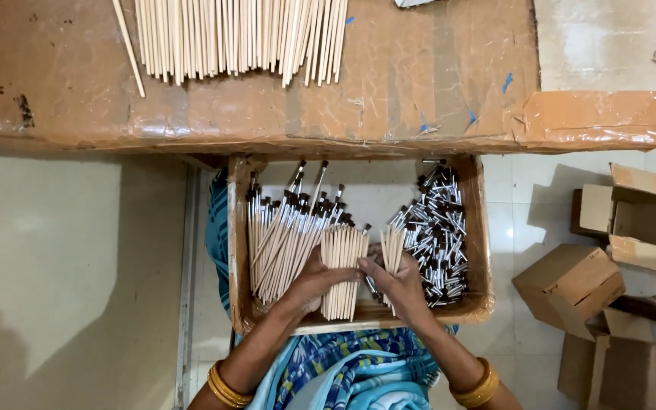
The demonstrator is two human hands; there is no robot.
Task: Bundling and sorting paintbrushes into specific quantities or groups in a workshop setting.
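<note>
The blue patterned cloth (358,376) on the lap lies under a cardboard tray (238,250). Above it, the taped bench (419,83) carries bare wooden sticks (241,38). In the tray, finished brushes (282,235) lie left, loose metal ferrules (438,235) right; many remain. The left hand (316,277) is closed around a stick bundle (342,269); the right hand (400,285) pinches a smaller stick bunch (392,247).

Taped cardboard tabletop (419,83), tiled floor (525,197)
</note>
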